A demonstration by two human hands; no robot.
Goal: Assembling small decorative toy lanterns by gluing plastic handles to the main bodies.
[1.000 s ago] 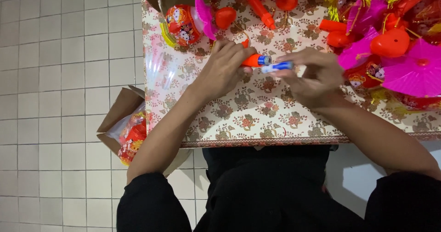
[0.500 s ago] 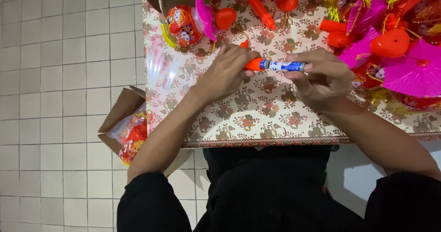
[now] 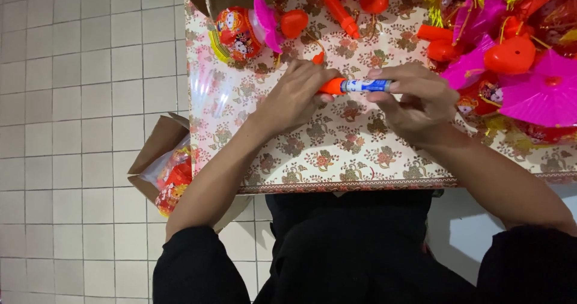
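- The orange stick (image 3: 331,87) with a blue-and-white battery (image 3: 368,85) at its end lies level, long axis running left to right across the view, held just above the counter (image 3: 336,153) between both hands — orange end toward the left hand (image 3: 296,96), battery end toward the right hand (image 3: 418,102).
- Left fingers curl closed around the orange part; right fingers pinch the battery from above and below.
- The stick looks like smooth, glossy plastic; the battery is a small printed cylinder.
- The counter wears a floral cloth under clear film.
- Beyond the hands crowd pink paper fans (image 3: 544,96), orange plastic pieces (image 3: 509,54) and a round printed lantern (image 3: 235,34).
- An open cardboard box (image 3: 162,159) sits on the tiled floor (image 3: 72,129), left of the counter.
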